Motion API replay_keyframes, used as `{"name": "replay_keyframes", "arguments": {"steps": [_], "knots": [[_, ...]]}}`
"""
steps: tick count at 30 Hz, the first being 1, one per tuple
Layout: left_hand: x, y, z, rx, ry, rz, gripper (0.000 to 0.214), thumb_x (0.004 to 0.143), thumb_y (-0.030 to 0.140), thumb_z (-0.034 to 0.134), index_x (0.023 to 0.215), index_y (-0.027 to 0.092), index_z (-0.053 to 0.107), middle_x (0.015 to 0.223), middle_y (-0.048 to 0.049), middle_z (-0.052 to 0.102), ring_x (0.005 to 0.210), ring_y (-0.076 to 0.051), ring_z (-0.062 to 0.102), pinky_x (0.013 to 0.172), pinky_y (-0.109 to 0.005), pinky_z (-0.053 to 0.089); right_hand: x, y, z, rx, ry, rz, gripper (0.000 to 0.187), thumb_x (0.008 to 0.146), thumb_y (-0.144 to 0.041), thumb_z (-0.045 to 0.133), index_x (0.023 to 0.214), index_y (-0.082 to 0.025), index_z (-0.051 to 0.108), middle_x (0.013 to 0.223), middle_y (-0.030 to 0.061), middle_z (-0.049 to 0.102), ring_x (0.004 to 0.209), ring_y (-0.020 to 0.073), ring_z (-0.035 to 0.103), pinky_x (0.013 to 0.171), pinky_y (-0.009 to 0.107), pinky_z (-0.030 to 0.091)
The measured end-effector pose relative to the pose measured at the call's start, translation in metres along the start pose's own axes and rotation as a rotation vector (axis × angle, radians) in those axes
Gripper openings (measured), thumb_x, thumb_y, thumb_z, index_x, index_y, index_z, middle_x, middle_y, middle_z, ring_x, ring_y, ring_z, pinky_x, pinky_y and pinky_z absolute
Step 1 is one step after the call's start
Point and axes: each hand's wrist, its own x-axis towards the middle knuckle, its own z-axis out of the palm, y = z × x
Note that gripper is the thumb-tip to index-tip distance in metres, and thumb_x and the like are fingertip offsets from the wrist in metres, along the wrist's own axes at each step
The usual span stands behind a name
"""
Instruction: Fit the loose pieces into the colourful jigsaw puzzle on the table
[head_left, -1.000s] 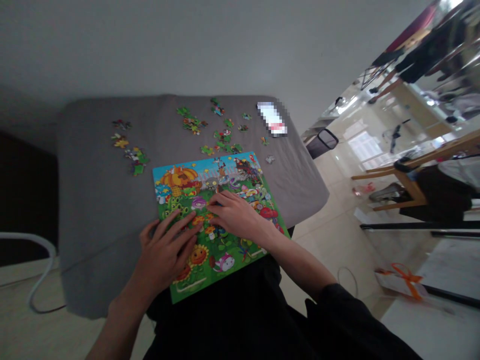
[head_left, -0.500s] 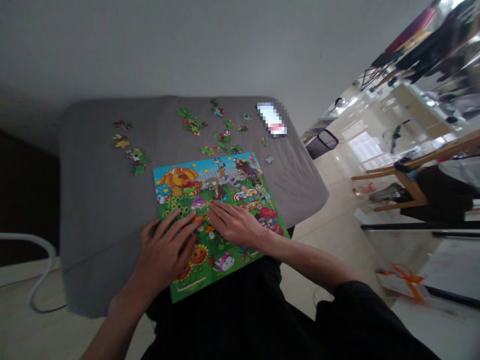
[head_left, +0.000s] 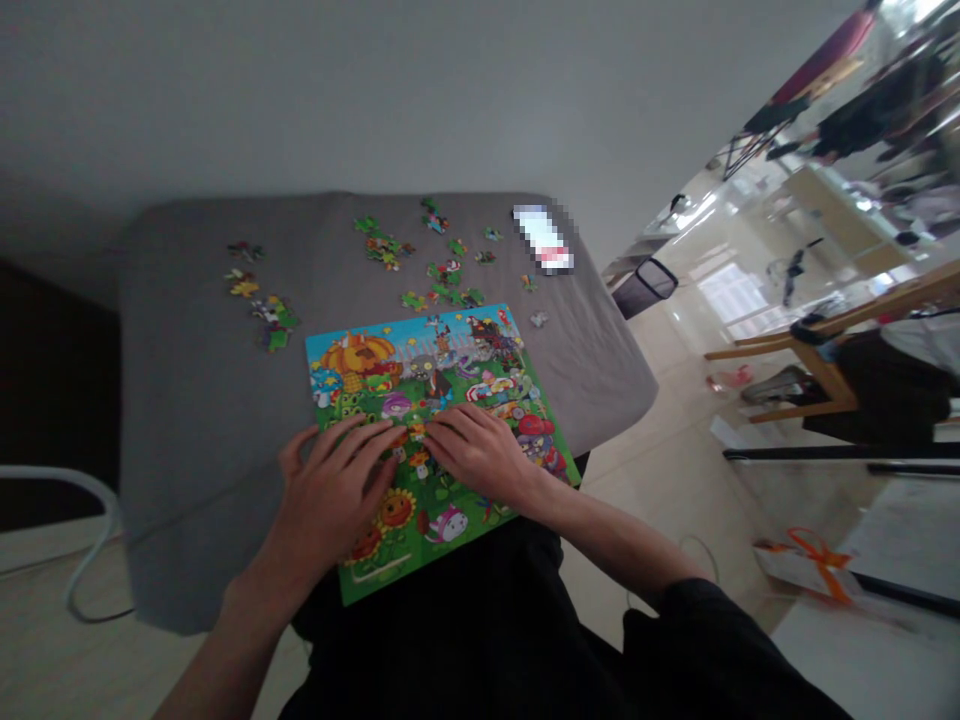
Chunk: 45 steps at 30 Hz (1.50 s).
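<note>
A colourful cartoon jigsaw puzzle (head_left: 450, 525) lies at a slant on the grey-covered table, its near edge by my lap. My left hand (head_left: 330, 485) rests over the puzzle's left side, fingers spread and bent, fingertips touching the picture near its middle. From the right, my right hand (head_left: 476, 450) lies on the puzzle with fingers stretched toward the left fingertips. A narrow gap parts the two hands, with orange and yellow flower shapes in it. No loose piece can be made out in either hand; what lies under the right fingertips is hidden.
Loose puzzle pieces (head_left: 386, 250) lie scattered behind the puzzle, and another cluster of pieces (head_left: 276, 322) is at the left. A phone (head_left: 541, 238), blurred out, lies at the back right of the grey table (head_left: 202, 400). Beyond it are a bin (head_left: 645, 285) and wooden chair legs (head_left: 817, 385).
My right fingertips have shifted slightly right and down and bent a little more. The left fingers have drawn closer together, near the middle of the puzzle. The loose pieces have stayed put.
</note>
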Motion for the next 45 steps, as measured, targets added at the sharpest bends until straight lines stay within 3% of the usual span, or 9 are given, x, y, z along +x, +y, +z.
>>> {"name": "replay_keyframes", "arguments": {"steps": [8, 14, 19, 26, 33, 37, 41, 45], "knots": [[0.033, 0.000, 0.006, 0.062, 0.019, 0.242, 0.034, 0.114, 0.029, 0.048, 0.118, 0.023, 0.082, 0.110, -0.0100, 0.083, 0.100, -0.029, 0.077, 0.087, -0.044, 0.055, -0.006, 0.009, 0.004, 0.064, 0.091, -0.042, 0.030, 0.117, -0.030, 0.054, 0.115, -0.015, 0.080, 0.116, 0.0114, 0.081, 0.106, 0.0222, 0.076, 0.098, 0.036, 0.065], [0.036, -0.003, 0.002, 0.074, 0.034, 0.329, 0.031, 0.114, 0.026, 0.051, 0.113, 0.023, 0.082, 0.112, -0.0090, 0.082, 0.097, -0.028, 0.076, 0.085, -0.043, 0.057, -0.015, 0.022, -0.001, 0.115, 0.072, -0.074, 0.028, 0.113, -0.032, 0.061, 0.126, -0.016, 0.081, 0.143, 0.0142, 0.077, 0.149, 0.0283, 0.063, 0.123, 0.046, 0.056], [0.045, -0.009, -0.004, 0.067, 0.044, 0.432, 0.030, 0.110, 0.016, 0.053, 0.113, 0.025, 0.081, 0.110, -0.0050, 0.084, 0.096, -0.026, 0.076, 0.083, -0.040, 0.056, -0.013, 0.035, -0.005, 0.235, -0.017, -0.060, 0.029, 0.113, -0.030, 0.061, 0.133, -0.020, 0.080, 0.147, 0.0100, 0.077, 0.144, 0.0245, 0.068, 0.125, 0.046, 0.055], [0.054, -0.011, -0.009, 0.017, 0.140, 0.490, 0.023, 0.109, 0.018, 0.062, 0.108, 0.030, 0.082, 0.090, 0.0032, 0.083, 0.081, -0.021, 0.072, 0.075, -0.036, 0.052, -0.014, 0.039, 0.000, 0.238, 0.006, -0.110, 0.035, 0.116, -0.029, 0.055, 0.135, -0.011, 0.079, 0.145, 0.0132, 0.077, 0.147, 0.0258, 0.066, 0.128, 0.046, 0.053], [0.053, -0.022, -0.024, 0.012, 0.168, 0.383, 0.015, 0.107, 0.021, 0.072, 0.118, 0.030, 0.078, 0.103, 0.0035, 0.086, 0.087, -0.020, 0.078, 0.079, -0.038, 0.059, -0.020, 0.039, 0.003, 0.161, -0.009, -0.128, 0.037, 0.116, -0.032, 0.055, 0.140, -0.013, 0.076, 0.150, 0.0136, 0.074, 0.151, 0.0255, 0.062, 0.129, 0.045, 0.050], [0.035, -0.025, -0.030, -0.027, 0.157, 0.214, 0.012, 0.107, 0.018, 0.070, 0.115, 0.025, 0.076, 0.109, 0.0001, 0.084, 0.094, -0.022, 0.078, 0.086, -0.041, 0.062, -0.022, 0.030, -0.003, 0.156, -0.012, -0.075, 0.039, 0.115, -0.042, 0.059, 0.138, -0.017, 0.076, 0.155, 0.0137, 0.070, 0.152, 0.0287, 0.057, 0.127, 0.048, 0.051], [0.011, -0.023, -0.026, -0.087, 0.161, 0.049, 0.012, 0.108, 0.022, 0.069, 0.115, 0.028, 0.075, 0.109, 0.0001, 0.081, 0.096, -0.022, 0.078, 0.088, -0.041, 0.064, -0.019, 0.011, -0.009, 0.170, -0.052, -0.046, 0.049, 0.105, -0.054, 0.073, 0.136, -0.016, 0.076, 0.154, 0.0166, 0.068, 0.151, 0.0346, 0.052, 0.122, 0.053, 0.051], [-0.001, -0.022, -0.018, -0.128, 0.223, 0.041, 0.011, 0.106, 0.022, 0.072, 0.113, 0.029, 0.076, 0.106, 0.0010, 0.082, 0.093, -0.021, 0.079, 0.086, -0.039, 0.064, -0.012, -0.002, -0.010, 0.152, -0.138, -0.026, 0.037, 0.101, -0.048, 0.081, 0.124, -0.019, 0.079, 0.152, 0.0143, 0.068, 0.148, 0.0336, 0.052, 0.120, 0.052, 0.051]]}}
